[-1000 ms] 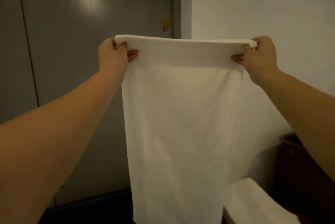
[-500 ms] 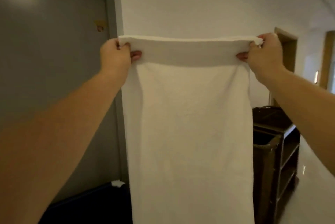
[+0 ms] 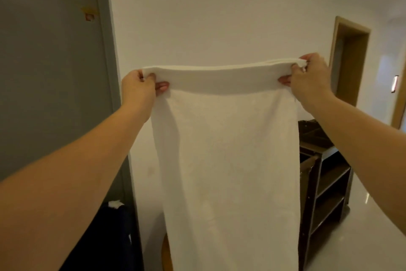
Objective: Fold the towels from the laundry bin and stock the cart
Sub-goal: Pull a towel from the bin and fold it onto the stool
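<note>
With the left hand (image 3: 138,88) and right hand (image 3: 310,79) apart, each pinching a top corner of the hanging towel (image 3: 226,161), either pinch slipping would likely collapse the fold.

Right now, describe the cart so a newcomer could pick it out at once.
Find the white wall ahead, with the white towel hanging before it. Just right of the towel's edge, below the wooden doorway, stands the cart. It alone is dark brown with open shelves; the bin at lower left is dark blue.
</note>
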